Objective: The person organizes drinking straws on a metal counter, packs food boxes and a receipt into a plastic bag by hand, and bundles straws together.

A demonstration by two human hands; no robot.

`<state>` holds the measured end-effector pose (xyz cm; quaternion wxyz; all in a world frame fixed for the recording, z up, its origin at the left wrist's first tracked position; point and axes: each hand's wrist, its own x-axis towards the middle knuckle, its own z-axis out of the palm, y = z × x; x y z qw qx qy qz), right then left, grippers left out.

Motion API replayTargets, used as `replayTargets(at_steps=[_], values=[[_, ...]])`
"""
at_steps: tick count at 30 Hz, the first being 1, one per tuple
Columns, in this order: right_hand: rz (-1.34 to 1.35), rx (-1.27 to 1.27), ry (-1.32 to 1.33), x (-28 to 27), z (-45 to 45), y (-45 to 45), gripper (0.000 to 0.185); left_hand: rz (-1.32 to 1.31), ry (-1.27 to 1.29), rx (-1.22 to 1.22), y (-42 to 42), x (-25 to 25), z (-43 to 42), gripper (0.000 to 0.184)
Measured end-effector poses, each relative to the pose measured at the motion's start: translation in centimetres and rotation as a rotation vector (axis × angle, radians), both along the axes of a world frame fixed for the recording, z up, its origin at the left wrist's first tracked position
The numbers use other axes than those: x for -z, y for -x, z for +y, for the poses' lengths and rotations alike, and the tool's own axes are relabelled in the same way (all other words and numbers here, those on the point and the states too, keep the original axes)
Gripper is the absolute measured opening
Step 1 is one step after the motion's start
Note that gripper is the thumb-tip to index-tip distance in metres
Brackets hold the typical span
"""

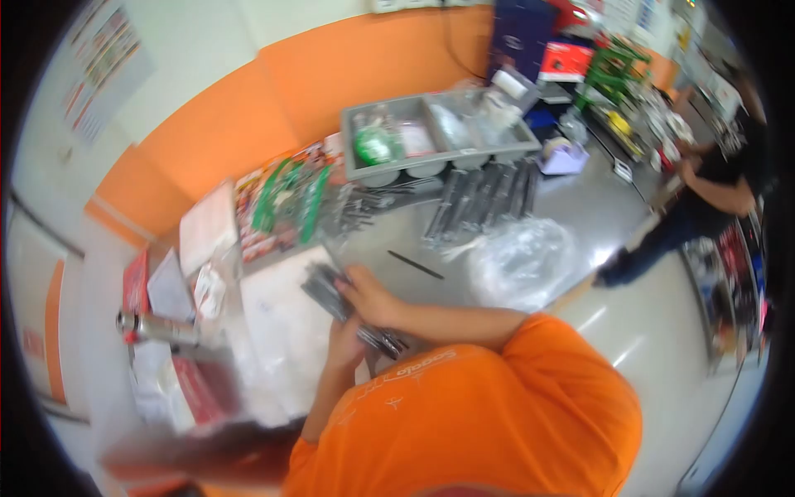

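One loose black stick (416, 263) | ahead-right of right hand (370, 296), farther from left hand (345, 340) | axis near-parallel to stick bundle (324, 291) | both clamped on it

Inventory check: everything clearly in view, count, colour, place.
Divided plastic tray: one, grey, at wall
Slim wrapped packs: several, black, before tray
Crumpled plastic bag: one, clear, before packs
Thin stick: one, black, on table
Plastic strips: several, green, left of tray
Flat sheets: count unclear, white, before strips
Metal cylinder: one, silver, far left
Tape dispenser: one, lilac, right of tray
Person: one, dark clothes, far right
Bundle of thin sticks: one, black, held
Left hand, right hand: two, bare, on bundle
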<state>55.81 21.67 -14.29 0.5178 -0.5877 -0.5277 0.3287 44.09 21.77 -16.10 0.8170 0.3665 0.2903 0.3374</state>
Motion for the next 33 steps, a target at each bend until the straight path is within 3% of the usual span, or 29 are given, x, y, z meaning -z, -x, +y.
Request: replayTargets(at_steps=[1, 3, 6, 10, 12, 16, 18, 19, 21, 22, 23, 25, 28, 31, 33], values=[[-0.009, 0.050, 0.013, 0.9, -0.8, 0.0, 0.028, 0.064, -0.076, 0.045, -0.6, 0.1, -0.5, 0.050], [0.003, 0.125, 0.035, 1.8, -2.4, -0.5, 0.028, 0.167, -0.189, 0.093, -1.1, 0.5, -1.5, 0.053], [0.054, 0.017, 0.072, 0.9, -5.4, -1.2, 0.035, 0.293, -0.248, 0.233, -1.1, -0.8, -2.4, 0.057], [0.340, 0.011, 0.168, -0.5, -6.7, -1.7, 0.040, 0.190, -0.178, 0.261, -2.3, -1.7, -3.7, 0.057], [0.464, -0.045, 0.016, 0.0, -6.5, -1.6, 0.045, 0.167, -0.149, 0.202, -2.8, -1.9, -4.1, 0.055], [0.372, -0.194, -0.070, -1.4, -6.8, -2.8, 0.058, 0.152, -0.165, 0.082, -2.8, -0.6, -3.9, 0.047], [0.327, -0.075, 0.144, -4.8, -7.4, -5.4, 0.068, 0.289, -0.153, 0.327, -2.9, -0.9, -3.6, 0.039], [0.311, -0.037, 0.214, -6.0, -7.5, -6.8, 0.071, 0.287, -0.160, 0.324, -3.5, -1.1, -4.0, 0.039], [0.709, -0.331, 0.139, -6.6, -8.3, -9.0, 0.076, 0.158, -0.049, 0.476, -5.2, -1.6, -5.3, 0.038], [0.763, -0.280, 0.120, -6.1, -8.9, -9.4, 0.071, 0.118, 0.022, 0.500, -6.2, -2.3, -6.3, 0.040], [0.765, -0.268, 0.114, -5.9, -10.1, -9.9, 0.071, 0.120, 0.021, 0.514, -7.0, -2.3, -7.3, 0.040], [0.766, -0.126, 0.062, -5.4, -13.5, -11.6, 0.068, -0.128, 0.304, 0.635, -8.5, -1.8, -9.8, 0.046], [0.764, -0.028, -0.102, -5.5, -19.3, -15.5, 0.070, -0.235, 0.221, 0.911, -11.8, -2.0, -13.9, 0.048], [0.781, 0.051, -0.166, -7.1, -25.2, -19.0, 0.079, -0.074, 0.213, 0.929, -16.2, -3.3, -18.3, 0.053], [0.551, 0.031, -0.178, -7.2, -28.4, -21.0, 0.083, -0.099, 0.225, 0.968, -19.0, -2.8, -21.0, 0.051]])
